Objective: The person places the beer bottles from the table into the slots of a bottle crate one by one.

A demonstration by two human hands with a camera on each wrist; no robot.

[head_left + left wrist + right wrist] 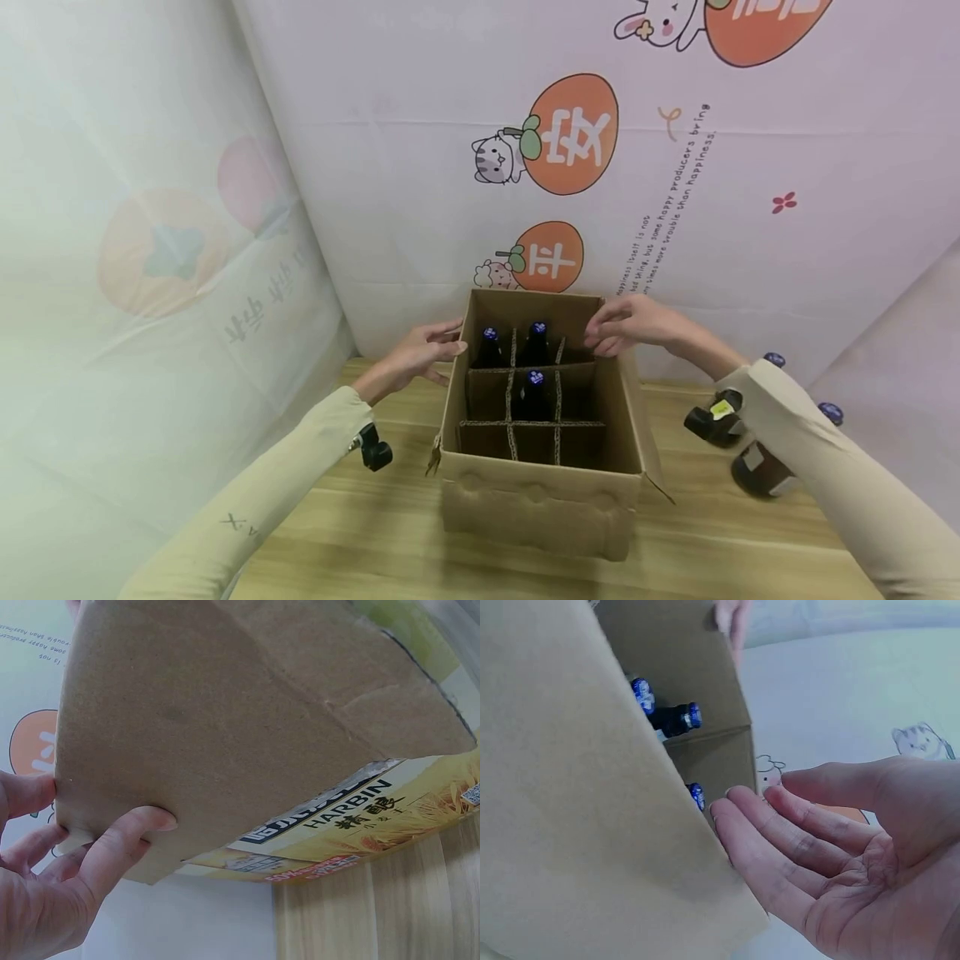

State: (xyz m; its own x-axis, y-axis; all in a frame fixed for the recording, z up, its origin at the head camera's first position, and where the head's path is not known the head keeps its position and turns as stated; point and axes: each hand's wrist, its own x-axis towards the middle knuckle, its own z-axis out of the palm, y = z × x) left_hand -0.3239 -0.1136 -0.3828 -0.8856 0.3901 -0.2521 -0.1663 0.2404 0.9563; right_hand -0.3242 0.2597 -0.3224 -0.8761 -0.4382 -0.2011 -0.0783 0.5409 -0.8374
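A brown cardboard box [536,508] stands upright with its top open and cardboard dividers [534,423] inside. Three dark bottles with blue caps sit in its cells: one at the back left [490,335], one at the back middle [538,329], one in the middle [535,379]. My left hand [420,354] grips the box's back left edge, a finger lying across the outside of a flap [225,712]. At the back right rim is my right hand [626,325], its fingers loosely bent at the cardboard and the thumb apart; nothing is held in it [832,847].
Right of the box, partly behind my right sleeve, dark bottles [761,471] with blue caps [831,412] stand on the wooden table [360,525]. A white printed cloth [420,167] hangs close behind the box. Side flaps [652,450] stick out.
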